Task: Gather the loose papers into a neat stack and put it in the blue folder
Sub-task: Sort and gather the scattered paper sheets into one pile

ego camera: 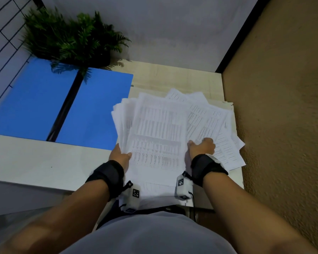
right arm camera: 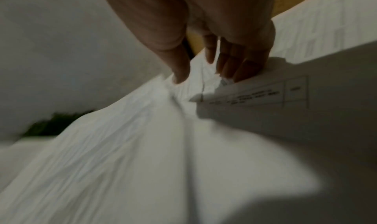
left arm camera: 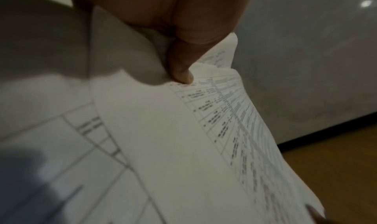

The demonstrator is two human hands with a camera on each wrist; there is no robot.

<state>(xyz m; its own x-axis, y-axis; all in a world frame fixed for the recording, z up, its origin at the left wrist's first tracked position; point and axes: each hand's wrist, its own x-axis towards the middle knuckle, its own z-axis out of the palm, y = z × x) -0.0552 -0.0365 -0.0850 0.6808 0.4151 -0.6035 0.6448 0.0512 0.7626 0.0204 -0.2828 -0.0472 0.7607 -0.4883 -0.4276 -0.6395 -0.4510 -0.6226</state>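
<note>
Pale desk [ego camera: 35,162] in a grey-walled corner; glossy blue folder [ego camera: 35,103] open at its left edge. Left hand [ego camera: 120,154] and right hand [ego camera: 202,146] both pinch the fanned, printed papers [ego camera: 158,129].

One folder [ego camera: 35,99], one plant [ego camera: 70,37] (papers [ego camera: 154,129] uncountable).

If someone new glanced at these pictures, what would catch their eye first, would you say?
The fanned, untidy papers in the middle of the table, gripped by the left hand and right hand. Next, the bright blue folder lying open to their left, with a green plant behind it.
</note>
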